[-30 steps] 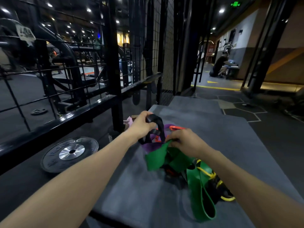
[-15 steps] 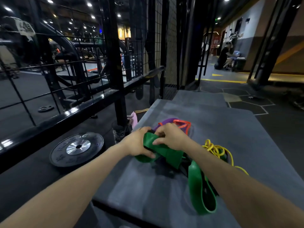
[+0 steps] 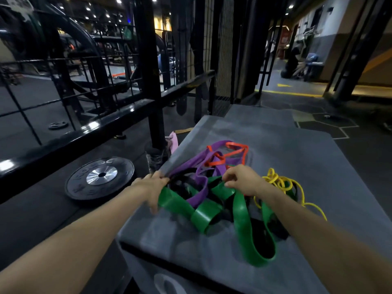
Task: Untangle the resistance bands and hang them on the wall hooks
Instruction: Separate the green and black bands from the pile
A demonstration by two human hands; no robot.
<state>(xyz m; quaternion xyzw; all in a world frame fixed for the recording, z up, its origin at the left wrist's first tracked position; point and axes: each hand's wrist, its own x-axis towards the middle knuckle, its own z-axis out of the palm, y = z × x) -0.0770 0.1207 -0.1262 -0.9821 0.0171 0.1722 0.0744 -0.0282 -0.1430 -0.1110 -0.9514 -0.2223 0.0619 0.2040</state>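
A tangle of resistance bands lies on a grey padded box [image 3: 286,158]. A wide green band [image 3: 241,217] loops toward me. A purple band [image 3: 201,187] and a thin red band [image 3: 231,153] spread to the far side, a yellow band [image 3: 282,183] coils at the right, and a black band [image 3: 182,183] is buried in the middle. My left hand [image 3: 153,187] grips the green band's left end at the box's left edge. My right hand [image 3: 241,179] pinches a fold of the green band in the middle of the pile. No wall hooks are visible.
A black weight plate [image 3: 99,177] lies on the floor left of the box. A black steel rail and mesh fence [image 3: 84,128] run along the left. A pink item [image 3: 172,141] sits by the fence post. A person [image 3: 294,60] crouches far off at the right.
My hands have moved apart, stretching the green band sideways. The black band I held up a second ago is back in the pile, and the purple and red bands lie more spread out.
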